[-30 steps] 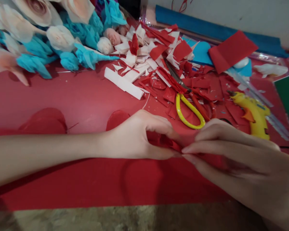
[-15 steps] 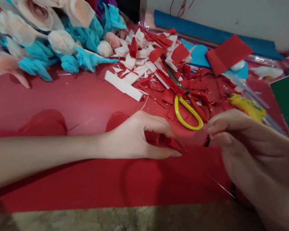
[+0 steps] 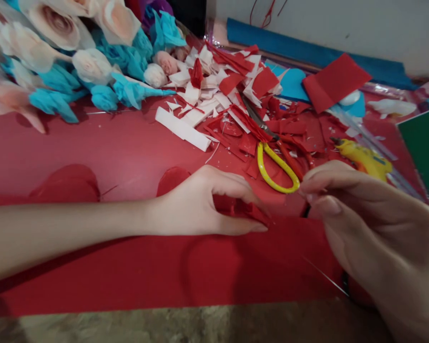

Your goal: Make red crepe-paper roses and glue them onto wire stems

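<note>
Grip of our L hand was narrow, pinching the folded red paper piece on the red sheet over the counter, R hand curled beside the yellow scissors, contents unclear; we judged the folds needed a tight, low pinch.

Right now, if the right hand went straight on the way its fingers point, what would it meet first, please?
Probably the yellow scissors handle, just ahead of the right hand; height is unclear, so it might pass over.

Left hand pinches folded red paper beside scissors.
</note>
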A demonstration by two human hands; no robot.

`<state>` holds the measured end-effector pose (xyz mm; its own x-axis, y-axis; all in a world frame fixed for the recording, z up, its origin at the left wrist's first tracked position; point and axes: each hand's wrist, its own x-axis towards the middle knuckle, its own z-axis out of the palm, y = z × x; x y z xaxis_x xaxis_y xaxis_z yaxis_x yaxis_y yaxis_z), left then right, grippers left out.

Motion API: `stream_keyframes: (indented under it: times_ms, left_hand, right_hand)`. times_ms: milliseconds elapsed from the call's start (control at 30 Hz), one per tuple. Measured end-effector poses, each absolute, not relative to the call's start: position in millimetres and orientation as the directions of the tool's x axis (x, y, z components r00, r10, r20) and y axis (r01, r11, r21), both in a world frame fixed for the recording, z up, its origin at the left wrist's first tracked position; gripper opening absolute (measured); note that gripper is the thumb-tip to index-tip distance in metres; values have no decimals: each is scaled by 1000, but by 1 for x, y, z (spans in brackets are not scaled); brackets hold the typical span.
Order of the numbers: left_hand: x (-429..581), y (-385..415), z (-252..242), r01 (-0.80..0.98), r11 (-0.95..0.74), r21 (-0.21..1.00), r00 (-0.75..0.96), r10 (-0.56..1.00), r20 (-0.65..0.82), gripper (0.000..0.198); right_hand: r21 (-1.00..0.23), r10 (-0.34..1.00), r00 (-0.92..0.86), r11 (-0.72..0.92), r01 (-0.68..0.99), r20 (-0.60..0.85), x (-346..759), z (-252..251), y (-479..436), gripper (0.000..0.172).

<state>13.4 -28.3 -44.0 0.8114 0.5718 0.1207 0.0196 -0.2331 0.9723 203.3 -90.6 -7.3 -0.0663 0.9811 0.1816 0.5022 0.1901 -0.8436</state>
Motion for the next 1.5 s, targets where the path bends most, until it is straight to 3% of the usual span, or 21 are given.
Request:
stream_keyframes:
  times_ms: [167, 567, 933, 1100, 1200, 1367, 1500]
  left_hand:
    - [13, -28, -44, 17, -221, 975, 812, 573, 116, 9]
    - [13, -29, -45, 36, -246, 969, 809, 576, 116, 12]
    - [13, -29, -45, 26, -228, 973, 808, 578, 113, 12]
    - [13, -29, -44, 43, -228, 973, 805, 585, 101, 11]
    - [13, -29, -44, 52, -226, 973, 799, 593, 95, 9]
    - [14, -29, -44, 32, -237, 971, 796, 594, 118, 9]
    - [14, -29, -45, 16, -239, 971, 781, 609, 137, 5]
  right_hand:
    - [-843, 982, -43, 182, 505, 186, 202, -10, -91, 5]
    - [-823, 985, -3, 148, 548, 175, 206, -15, -90, 9]
    - [-797, 986, -80, 167, 580, 148, 203, -10, -88, 12]
    - [-856, 990, -79, 140, 498, 116, 203, -13, -86, 15]
    - [-929, 991, -77, 125, 348, 105, 204, -14, -86, 21]
    - [-990, 970, -239, 65, 127, 33, 204, -8, -90, 17]
    - [-994, 941, -333, -20, 107, -55, 204, -3, -94, 14]
